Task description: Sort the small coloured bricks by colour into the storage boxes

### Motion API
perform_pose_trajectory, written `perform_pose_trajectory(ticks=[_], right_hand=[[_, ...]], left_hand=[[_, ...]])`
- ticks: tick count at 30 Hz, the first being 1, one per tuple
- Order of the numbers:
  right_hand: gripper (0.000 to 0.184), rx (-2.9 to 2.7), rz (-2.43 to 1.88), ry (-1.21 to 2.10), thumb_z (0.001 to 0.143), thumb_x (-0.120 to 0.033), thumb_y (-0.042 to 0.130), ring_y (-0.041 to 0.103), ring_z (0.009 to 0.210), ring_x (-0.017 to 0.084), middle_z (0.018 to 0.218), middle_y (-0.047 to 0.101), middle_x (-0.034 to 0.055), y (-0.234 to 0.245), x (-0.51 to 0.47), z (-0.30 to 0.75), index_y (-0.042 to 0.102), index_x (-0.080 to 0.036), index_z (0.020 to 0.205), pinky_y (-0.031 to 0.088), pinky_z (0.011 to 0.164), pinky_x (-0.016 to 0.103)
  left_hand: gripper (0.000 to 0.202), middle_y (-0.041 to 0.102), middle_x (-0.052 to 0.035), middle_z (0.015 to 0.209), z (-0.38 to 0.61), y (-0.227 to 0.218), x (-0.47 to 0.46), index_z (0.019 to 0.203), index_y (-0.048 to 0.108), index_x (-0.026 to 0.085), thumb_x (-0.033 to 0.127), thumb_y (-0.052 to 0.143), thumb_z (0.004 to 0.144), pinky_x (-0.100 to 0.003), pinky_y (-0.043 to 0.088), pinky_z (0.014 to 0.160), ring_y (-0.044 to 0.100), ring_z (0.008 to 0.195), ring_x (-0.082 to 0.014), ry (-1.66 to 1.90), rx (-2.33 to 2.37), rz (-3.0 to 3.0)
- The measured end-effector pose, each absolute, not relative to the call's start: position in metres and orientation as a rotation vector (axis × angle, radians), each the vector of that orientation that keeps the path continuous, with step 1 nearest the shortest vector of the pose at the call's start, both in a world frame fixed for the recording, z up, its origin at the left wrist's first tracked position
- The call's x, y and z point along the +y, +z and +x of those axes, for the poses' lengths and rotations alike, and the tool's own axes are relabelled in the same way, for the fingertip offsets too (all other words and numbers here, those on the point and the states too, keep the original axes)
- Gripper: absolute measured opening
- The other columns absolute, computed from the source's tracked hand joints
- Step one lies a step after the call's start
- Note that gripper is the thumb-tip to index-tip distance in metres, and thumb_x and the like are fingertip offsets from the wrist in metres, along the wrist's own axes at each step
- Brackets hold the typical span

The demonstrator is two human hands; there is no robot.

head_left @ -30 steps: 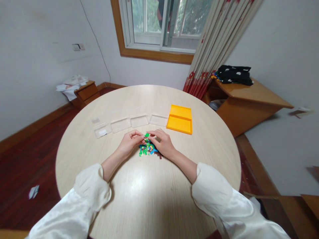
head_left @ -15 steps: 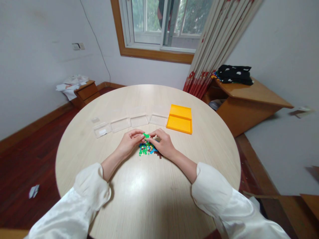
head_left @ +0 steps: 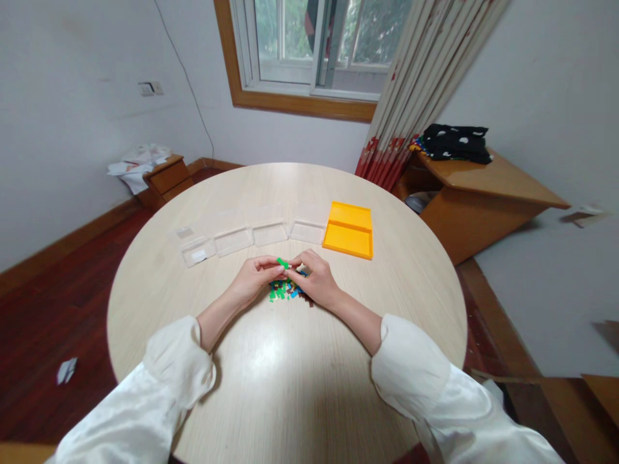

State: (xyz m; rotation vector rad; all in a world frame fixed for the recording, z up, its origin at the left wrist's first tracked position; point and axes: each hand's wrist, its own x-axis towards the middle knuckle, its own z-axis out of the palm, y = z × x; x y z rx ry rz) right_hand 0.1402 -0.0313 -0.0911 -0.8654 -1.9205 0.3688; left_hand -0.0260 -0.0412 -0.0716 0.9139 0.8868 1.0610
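Observation:
Between the fingertips of both hands is a small piece of joined green building bricks (head_left: 283, 263), just above the table. My left hand (head_left: 250, 280) pinches it from the left, thumb and fingers closed. My right hand (head_left: 315, 277) closes on it from the right, and its fingers partly cover the piece. Under the hands lies a loose pile of small building bricks (head_left: 280, 293) in green, blue, brown and other colours. The right hand hides part of this pile.
Beyond the hands, several open clear plastic boxes (head_left: 234, 242) stand in a curved row on the round table (head_left: 271, 393). At the row's right end lies an open yellow box (head_left: 348, 242). A wooden cabinet (head_left: 498, 177) with dark cloth on top stands at the right.
The green piece has turned between my fingers, and less of it shows now. Both hands have drawn slightly closer together at the fingertips. The boxes have stayed in place.

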Motion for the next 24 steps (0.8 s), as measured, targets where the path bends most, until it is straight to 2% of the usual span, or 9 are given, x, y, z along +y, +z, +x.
perform_pose_trajectory(ticks=[7, 17, 21, 24], right_hand=[[0.016, -1.906, -0.832, 0.338, 0.085, -0.032, 0.063, 0.055, 0.070, 0.015, 0.069, 0.060, 0.0005, -0.0891, -0.0318, 0.1396, 0.059, -0.020, 0.074, 0.043, 0.064, 0.029], [0.017, -1.917, -0.845, 0.356, 0.086, -0.034, 0.062, 0.055, 0.073, 0.016, 0.071, 0.060, 0.0014, -0.0904, -0.0318, 0.1398, 0.062, -0.020, 0.077, 0.043, 0.067, 0.029], [0.012, -1.926, -0.838, 0.366, 0.084, -0.031, 0.063, 0.056, 0.074, 0.017, 0.071, 0.061, 0.0016, -0.0906, -0.0316, 0.1399, 0.063, -0.020, 0.079, 0.045, 0.068, 0.030], [0.009, -1.926, -0.838, 0.373, 0.085, -0.028, 0.062, 0.057, 0.076, 0.017, 0.075, 0.063, 0.0019, -0.0896, -0.0317, 0.1404, 0.065, -0.021, 0.091, 0.046, 0.072, 0.031]], left_hand=[[0.037, 0.068, -0.0048, 0.064, -0.0286, -0.0748, -0.0393, 0.070, 0.073, 0.010, 0.041, 0.086, 0.053, -0.025, 0.050, 0.067, 0.059, 0.061, -0.0123, 1.049, 0.837, 0.980], [0.040, 0.065, -0.0037, 0.061, -0.0301, -0.0732, -0.0397, 0.065, 0.070, 0.009, 0.045, 0.084, 0.055, -0.023, 0.048, 0.067, 0.057, 0.061, -0.0106, 1.032, 0.839, 0.960], [0.038, 0.066, -0.0034, 0.062, -0.0288, -0.0736, -0.0395, 0.068, 0.071, 0.010, 0.041, 0.086, 0.051, -0.024, 0.049, 0.066, 0.059, 0.060, -0.0115, 1.062, 0.869, 0.951], [0.033, 0.066, -0.0037, 0.062, -0.0288, -0.0727, -0.0390, 0.067, 0.069, 0.010, 0.034, 0.085, 0.053, -0.025, 0.050, 0.067, 0.061, 0.060, -0.0123, 1.114, 0.893, 0.926]])
